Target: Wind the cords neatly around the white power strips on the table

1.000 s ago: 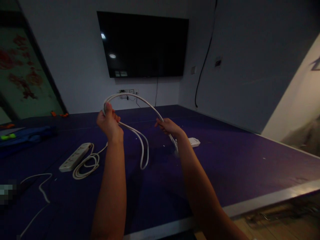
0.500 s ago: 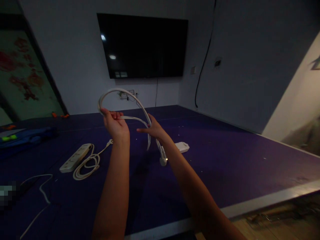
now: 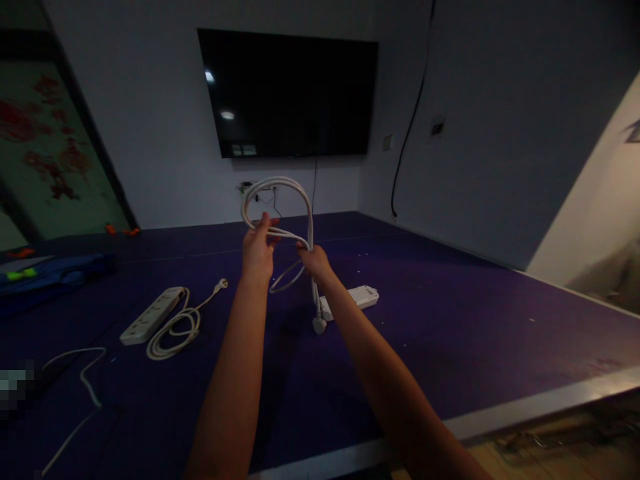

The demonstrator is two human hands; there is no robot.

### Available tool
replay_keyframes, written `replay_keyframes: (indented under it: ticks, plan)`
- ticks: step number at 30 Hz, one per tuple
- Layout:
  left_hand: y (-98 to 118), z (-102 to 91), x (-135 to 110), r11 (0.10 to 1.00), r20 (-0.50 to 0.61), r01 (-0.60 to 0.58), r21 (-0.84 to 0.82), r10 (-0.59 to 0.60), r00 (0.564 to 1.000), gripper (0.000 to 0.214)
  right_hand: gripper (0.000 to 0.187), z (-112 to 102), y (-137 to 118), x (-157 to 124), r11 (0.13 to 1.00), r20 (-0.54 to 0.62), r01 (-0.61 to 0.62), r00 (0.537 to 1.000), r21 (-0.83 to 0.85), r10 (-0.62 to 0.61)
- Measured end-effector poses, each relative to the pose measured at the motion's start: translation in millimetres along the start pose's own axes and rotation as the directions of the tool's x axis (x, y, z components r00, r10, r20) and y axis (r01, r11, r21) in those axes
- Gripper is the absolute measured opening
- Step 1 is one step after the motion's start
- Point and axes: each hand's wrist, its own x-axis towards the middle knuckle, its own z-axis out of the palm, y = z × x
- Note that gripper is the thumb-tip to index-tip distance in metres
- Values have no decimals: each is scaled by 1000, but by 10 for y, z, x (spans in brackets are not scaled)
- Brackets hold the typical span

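Both my hands hold a white power cord (image 3: 306, 193) bent into loops above the purple surface. My left hand (image 3: 259, 250) is closed around the left side of the loops, thumb upward. Close by on the right, my right hand (image 3: 316, 262) pinches the strands together where they meet. A smaller loop hangs below between the hands. The cord's plug (image 3: 319, 325) dangles under my right hand. Behind it a white power strip (image 3: 364, 295) lies on the surface, partly hidden by my right forearm.
On the left lies another white power strip (image 3: 153, 316) with its coiled cord (image 3: 173, 343) and plug (image 3: 221, 285). A thin white cable (image 3: 90, 387) runs nearer me. Blue fabric (image 3: 75, 270) lies at the far left. The purple platform (image 3: 450, 320) has a pale front edge (image 3: 525, 407).
My left hand has moved right, toward my right hand, and the big loop has become narrower and rounder. A small lower loop now hangs between them. The plug has swung slightly left.
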Motion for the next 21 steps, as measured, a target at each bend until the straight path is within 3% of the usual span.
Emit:
replay_keyframes:
  ticks: [3,5,8,14,18,21]
  plan:
    - [-70,3,-66,960,74,19,280,-42,996,29,30,-2,0,-5,999,54,-26,998,20,25]
    - [-108,9,-97,939,133,94,330,-144,981,31,24,4,-2,-20,999,83,-34,996,31,31]
    - [-161,6,-91,952,151,177,248,-218,964,34,21,-8,-19,-56,998,112,-29,993,55,23]
    - [-267,-113,56,999,8,30,28,-31,1000,33,72,-104,-87,-90,971,42,-66,997,228,58]
    - [-354,-145,50,997,76,50,56,-54,996,40,54,-105,-91,-55,976,33,-59,998,210,53]
    - [-437,-98,-15,989,168,62,131,-84,982,46,31,-66,-84,-58,971,191,-11,981,240,-36]
